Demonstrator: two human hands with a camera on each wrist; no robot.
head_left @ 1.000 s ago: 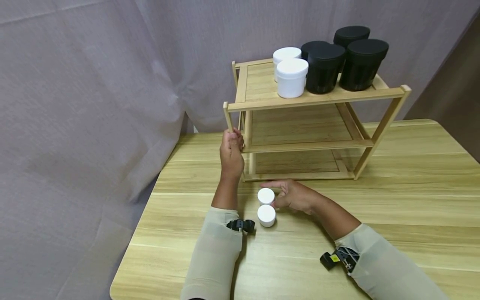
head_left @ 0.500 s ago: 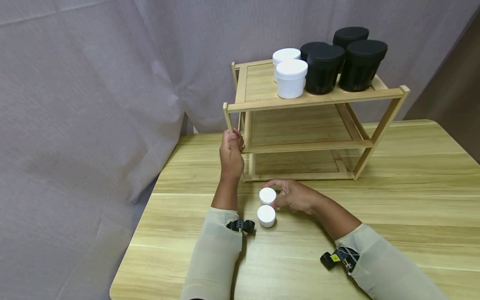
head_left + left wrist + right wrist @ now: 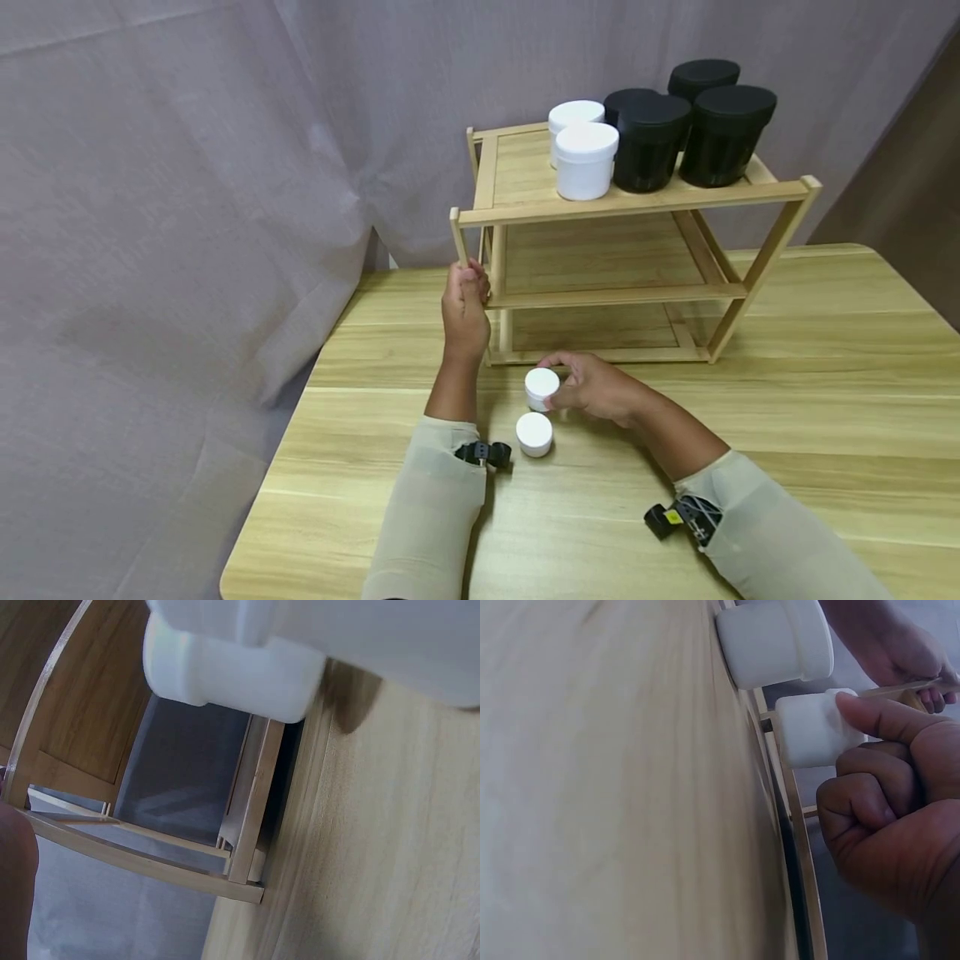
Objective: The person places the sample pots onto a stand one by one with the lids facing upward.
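Observation:
My left hand grips the front left post of a three-tier wooden rack, just above its middle shelf. In front of the rack, my right hand pinches a small white lidded jar between thumb and index finger. The right wrist view shows the thumb along that jar's side and the other fingers curled into the palm. A second small white jar stands upright on the table, nearer to me and apart from the held one. Both hands appear in the right wrist view, the left hand behind the jars.
On the rack's top shelf stand two larger white jars at the left and several black lidded tubs to their right. The wooden table has its left edge beside my left sleeve. A grey curtain hangs behind.
My right thumb and index finger have closed on the farther small jar and shifted it slightly right, away from the nearer jar. The left hand keeps its grip on the post.

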